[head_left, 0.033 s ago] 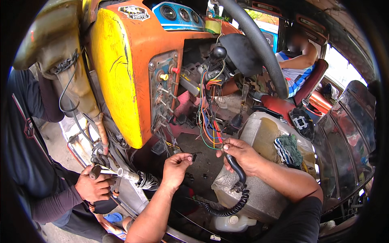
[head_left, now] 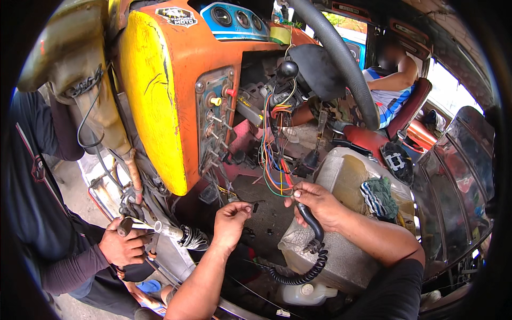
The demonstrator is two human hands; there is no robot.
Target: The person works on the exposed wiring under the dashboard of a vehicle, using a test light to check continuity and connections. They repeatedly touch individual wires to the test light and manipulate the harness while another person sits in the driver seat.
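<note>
My right hand is closed around the black end of a coiled cable, over the grey padded cover. From its fingertips a bundle of thin coloured wires, orange, blue, green and red among them, runs up toward the steering column. To the left, my left hand pinches a small, thin black strip between thumb and fingers, apart from the wires. The strip is too small to name surely. The cable's coils hang below my right hand.
Around me are a steering wheel, a gear knob, an orange and yellow dash with switches, and a white jug. At left, another person's hand holds a tool handle. A seated person is at right.
The black strip at my left fingertips now sticks out a little farther, and the left fingers have shifted slightly. My right hand stays in place on the cable.
</note>
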